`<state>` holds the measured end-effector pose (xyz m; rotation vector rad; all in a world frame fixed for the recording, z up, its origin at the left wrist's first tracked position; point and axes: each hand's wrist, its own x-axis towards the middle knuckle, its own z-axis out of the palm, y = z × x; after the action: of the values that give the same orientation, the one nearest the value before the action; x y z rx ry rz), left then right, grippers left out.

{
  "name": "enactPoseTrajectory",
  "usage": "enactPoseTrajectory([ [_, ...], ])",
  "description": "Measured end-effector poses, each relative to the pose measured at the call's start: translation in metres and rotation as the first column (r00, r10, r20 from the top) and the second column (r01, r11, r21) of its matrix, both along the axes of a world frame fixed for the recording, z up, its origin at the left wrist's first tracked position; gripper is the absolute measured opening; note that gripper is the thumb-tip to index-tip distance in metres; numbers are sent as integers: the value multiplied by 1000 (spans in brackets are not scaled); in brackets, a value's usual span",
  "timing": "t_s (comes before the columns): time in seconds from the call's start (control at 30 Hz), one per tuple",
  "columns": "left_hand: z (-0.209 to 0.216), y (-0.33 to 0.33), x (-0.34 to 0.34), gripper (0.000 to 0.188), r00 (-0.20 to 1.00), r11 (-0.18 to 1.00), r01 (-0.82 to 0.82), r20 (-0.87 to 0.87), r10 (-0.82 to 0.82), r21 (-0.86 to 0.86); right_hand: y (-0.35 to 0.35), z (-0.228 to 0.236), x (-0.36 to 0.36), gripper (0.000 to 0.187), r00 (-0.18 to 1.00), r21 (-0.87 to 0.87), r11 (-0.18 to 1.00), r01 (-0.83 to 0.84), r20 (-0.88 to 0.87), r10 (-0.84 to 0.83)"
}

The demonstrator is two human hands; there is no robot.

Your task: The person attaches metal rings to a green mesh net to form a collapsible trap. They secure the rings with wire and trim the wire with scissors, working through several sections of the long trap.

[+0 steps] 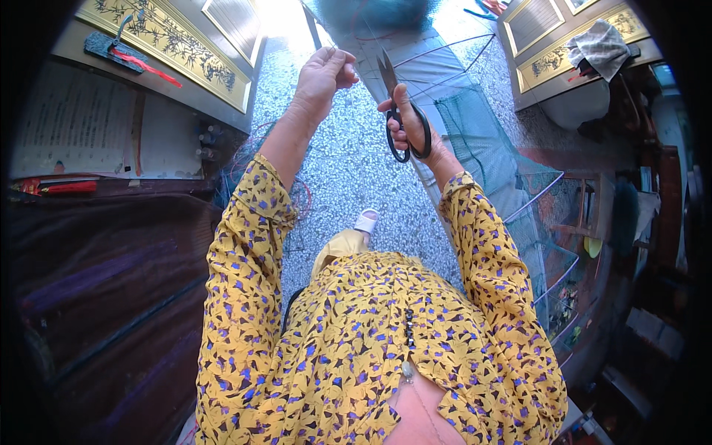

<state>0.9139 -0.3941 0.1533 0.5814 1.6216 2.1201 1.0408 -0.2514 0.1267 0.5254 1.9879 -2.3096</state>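
My left hand (pixel 320 80) is raised in front of me, its thumb and fingers pinched together. Whatever lies between those fingertips is too fine to make out. To its right, my right hand (pixel 415 133) grips a pair of black-handled scissors (pixel 389 77) by the finger loops. The blades point away from me, slightly apart, a short way from the left hand. Beyond both hands lies a bundle of blue-green netting (pixel 371 16). Green mesh (pixel 482 127) with thin rods also stretches along my right side.
Speckled stone floor (pixel 326 174) lies below my arms. Panelled doors (pixel 185 44) stand at the far left and far right, with a grey cloth (pixel 599 49) hanging at the right one. A dark-covered surface (pixel 111 274) is on my left. My sandalled foot (pixel 366 221) shows below.
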Motion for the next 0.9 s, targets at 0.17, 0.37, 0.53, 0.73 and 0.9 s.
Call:
enactPoseTrajectory([
  [0.17,-9,-16,-1,16,988,993,-70,147,55,100,-14,-16,15,59,995,431,902,12,-90,30],
  [0.37,-87,-67,0,13,909,970,-223,379,173,93,-33,-66,86,52,983,499,848,-180,133,130],
  [0.53,-157,-87,39,16,851,975,-185,475,222,-124,-23,-114,180,58,913,515,817,-261,407,35],
  [0.73,-209,-76,81,21,813,954,11,559,165,-298,-24,-182,296,58,774,550,793,-262,610,-168],
  [0.9,-220,-42,112,24,827,803,354,562,-29,-480,-54,-201,372,55,583,475,869,-140,749,-316],
])
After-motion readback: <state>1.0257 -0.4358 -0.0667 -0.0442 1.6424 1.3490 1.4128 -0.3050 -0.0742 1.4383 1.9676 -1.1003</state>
